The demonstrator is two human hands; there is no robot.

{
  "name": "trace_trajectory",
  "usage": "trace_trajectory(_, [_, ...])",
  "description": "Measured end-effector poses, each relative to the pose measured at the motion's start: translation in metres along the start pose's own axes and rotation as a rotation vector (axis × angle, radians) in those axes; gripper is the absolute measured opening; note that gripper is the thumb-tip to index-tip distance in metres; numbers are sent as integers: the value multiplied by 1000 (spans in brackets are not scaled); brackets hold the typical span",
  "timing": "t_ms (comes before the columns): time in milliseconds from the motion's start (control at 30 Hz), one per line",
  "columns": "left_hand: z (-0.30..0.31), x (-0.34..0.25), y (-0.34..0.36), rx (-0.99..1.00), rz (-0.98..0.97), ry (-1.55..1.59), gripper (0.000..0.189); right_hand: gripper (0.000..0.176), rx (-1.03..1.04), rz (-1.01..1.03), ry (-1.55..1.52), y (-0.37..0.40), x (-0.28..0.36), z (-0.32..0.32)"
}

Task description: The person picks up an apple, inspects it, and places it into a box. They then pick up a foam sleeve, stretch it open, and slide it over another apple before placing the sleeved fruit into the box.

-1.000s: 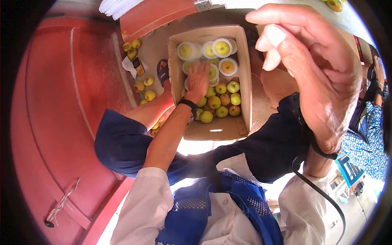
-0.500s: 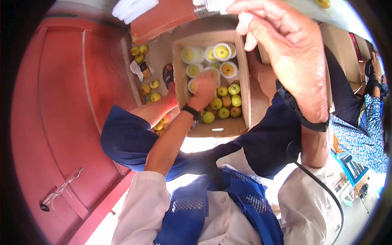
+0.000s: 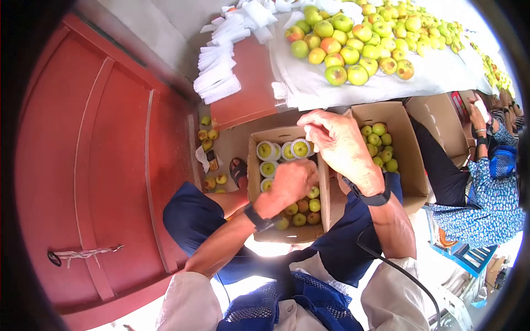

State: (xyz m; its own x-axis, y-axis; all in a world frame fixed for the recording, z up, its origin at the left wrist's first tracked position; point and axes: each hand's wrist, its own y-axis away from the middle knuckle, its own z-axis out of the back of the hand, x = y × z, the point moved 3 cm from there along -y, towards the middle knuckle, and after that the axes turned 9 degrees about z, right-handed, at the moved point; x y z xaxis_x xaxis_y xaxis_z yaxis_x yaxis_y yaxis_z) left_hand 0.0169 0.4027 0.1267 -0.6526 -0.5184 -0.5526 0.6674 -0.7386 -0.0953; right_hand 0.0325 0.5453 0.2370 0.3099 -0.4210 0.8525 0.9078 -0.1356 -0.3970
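Observation:
A cardboard box (image 3: 290,237) stands between the person's legs, holding green apples (image 3: 299,219) in its near part and apples in white foam nets (image 3: 268,169) in its far and left part. Above the box's middle, my left hand (image 3: 292,182) has its fingers curled down; what they hold, if anything, is hidden. My right hand (image 3: 339,140) is raised over the box's right wall with its fingers bent inward, and its fingertips are too unclear to show whether anything is between them.
Behind the box, a white-covered table (image 3: 314,91) bears many apples (image 3: 356,52) and stacked foam nets (image 3: 218,71). A second apple box (image 3: 417,160) stands to the right, with a co-worker (image 3: 469,204) beyond. A red door (image 3: 110,165) fills the left. Loose apples lie beside it.
The view has tipped up, showing the table of apples. My right hand has come lower and further left, nearer the box. My left hand has shifted right over the box.

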Motion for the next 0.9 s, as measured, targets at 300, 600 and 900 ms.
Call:
trace_trajectory(300, [144,3,-78,-184,289,613,21,28,-337,-163,-172,-11,-35,74])
trace_trajectory(600, [200,20,-79,-273,277,1331,21,37,-320,-213,101,-54,-34,117])
trace_trajectory(900, [195,13,-78,-268,277,1407,20,44,-3,-51,740,-97,-132,93])
